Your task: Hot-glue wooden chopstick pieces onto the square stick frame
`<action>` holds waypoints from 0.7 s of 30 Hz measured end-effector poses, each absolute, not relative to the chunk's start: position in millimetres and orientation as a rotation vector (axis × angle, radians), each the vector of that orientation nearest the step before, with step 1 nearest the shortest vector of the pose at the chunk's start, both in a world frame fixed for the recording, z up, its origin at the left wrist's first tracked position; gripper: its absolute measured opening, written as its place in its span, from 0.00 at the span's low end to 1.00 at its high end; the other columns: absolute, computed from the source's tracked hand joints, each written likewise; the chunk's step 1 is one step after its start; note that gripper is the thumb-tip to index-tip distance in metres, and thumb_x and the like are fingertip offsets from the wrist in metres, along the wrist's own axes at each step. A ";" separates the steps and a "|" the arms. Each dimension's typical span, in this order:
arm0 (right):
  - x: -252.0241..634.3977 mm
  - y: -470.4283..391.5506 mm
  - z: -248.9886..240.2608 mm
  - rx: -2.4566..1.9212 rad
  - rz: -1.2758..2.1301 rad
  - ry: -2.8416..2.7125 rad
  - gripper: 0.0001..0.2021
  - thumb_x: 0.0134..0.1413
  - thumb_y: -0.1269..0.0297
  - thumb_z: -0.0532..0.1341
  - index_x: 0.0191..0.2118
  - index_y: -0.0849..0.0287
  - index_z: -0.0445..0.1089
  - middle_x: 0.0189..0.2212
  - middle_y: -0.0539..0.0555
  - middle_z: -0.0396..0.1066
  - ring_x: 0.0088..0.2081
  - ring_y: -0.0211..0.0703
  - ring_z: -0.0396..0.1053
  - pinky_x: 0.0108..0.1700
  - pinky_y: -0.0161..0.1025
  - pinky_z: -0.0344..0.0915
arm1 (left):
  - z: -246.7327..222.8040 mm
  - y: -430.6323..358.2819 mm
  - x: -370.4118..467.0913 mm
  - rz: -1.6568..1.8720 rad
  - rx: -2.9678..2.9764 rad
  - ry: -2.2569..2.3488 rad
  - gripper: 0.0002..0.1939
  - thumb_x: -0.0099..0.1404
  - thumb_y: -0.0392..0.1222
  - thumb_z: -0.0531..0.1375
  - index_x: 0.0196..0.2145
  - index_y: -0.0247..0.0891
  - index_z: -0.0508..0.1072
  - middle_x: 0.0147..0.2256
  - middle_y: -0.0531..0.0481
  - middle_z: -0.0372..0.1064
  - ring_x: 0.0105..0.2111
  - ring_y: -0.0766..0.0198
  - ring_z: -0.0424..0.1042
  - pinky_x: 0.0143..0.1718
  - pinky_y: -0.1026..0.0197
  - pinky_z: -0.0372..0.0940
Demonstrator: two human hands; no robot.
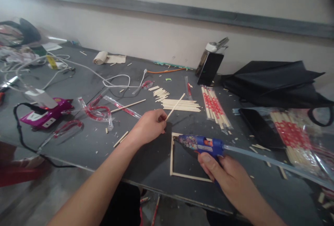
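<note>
Pale wooden stick frame (171, 160) near edge of grey tabletop (148, 165), right part hidden behind right hand (224, 170), fingers clamped on blue plastic glue gun (214, 146), left hand (148, 125) at ten o'clock, fingers pinching slim wooden stick (176, 106), loose pale sticks (191, 106) at twelve across a gap

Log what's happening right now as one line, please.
left hand: holds stick | right hand: holds blue glue gun | glue gun nozzle: at upper-left corner of stick frame | frame: on dark table
</note>
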State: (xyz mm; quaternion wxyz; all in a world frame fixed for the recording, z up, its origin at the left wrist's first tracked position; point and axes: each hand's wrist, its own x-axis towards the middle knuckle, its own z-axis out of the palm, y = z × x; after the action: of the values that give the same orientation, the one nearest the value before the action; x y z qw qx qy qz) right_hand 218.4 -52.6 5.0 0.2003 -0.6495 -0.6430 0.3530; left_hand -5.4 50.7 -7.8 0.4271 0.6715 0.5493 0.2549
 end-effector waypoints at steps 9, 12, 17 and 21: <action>220.6 -53.3 4.5 -1.808 0.985 -1.801 0.25 0.60 0.42 0.48 0.33 0.58 0.70 0.24 0.53 0.71 0.29 0.44 0.69 0.30 0.37 0.63 | -10.0 51.3 -6.2 0.637 1.687 1.366 0.06 0.58 0.37 0.55 0.34 0.39 0.69 0.27 0.52 0.73 0.24 0.66 0.74 0.24 0.66 0.63; 220.0 -52.7 4.5 -1.803 0.991 -1.805 0.24 0.60 0.42 0.48 0.33 0.58 0.70 0.23 0.52 0.70 0.28 0.43 0.69 0.29 0.36 0.63 | -9.6 51.1 -5.9 0.642 1.679 1.366 0.05 0.58 0.37 0.55 0.33 0.39 0.69 0.26 0.52 0.72 0.24 0.66 0.74 0.24 0.66 0.63; 220.0 -52.4 2.3 -1.811 0.995 -1.788 0.24 0.60 0.43 0.49 0.33 0.58 0.70 0.23 0.52 0.70 0.26 0.42 0.68 0.27 0.36 0.63 | -7.5 50.3 -5.1 0.641 1.656 1.372 0.05 0.57 0.36 0.55 0.32 0.39 0.69 0.26 0.53 0.72 0.24 0.66 0.74 0.24 0.67 0.63; 220.3 -52.9 2.3 -1.802 1.004 -1.804 0.24 0.60 0.42 0.49 0.32 0.57 0.70 0.22 0.51 0.70 0.25 0.42 0.67 0.26 0.36 0.62 | -7.5 50.4 -5.4 0.638 1.665 1.372 0.05 0.57 0.37 0.55 0.33 0.39 0.69 0.26 0.53 0.72 0.24 0.66 0.74 0.24 0.67 0.62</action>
State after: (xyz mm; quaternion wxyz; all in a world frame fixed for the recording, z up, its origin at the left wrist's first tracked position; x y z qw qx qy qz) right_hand 220.3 -52.9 2.3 0.1993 -0.6444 -0.6450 0.3591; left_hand -5.4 50.4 -7.5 0.4313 0.6678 0.5502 0.2557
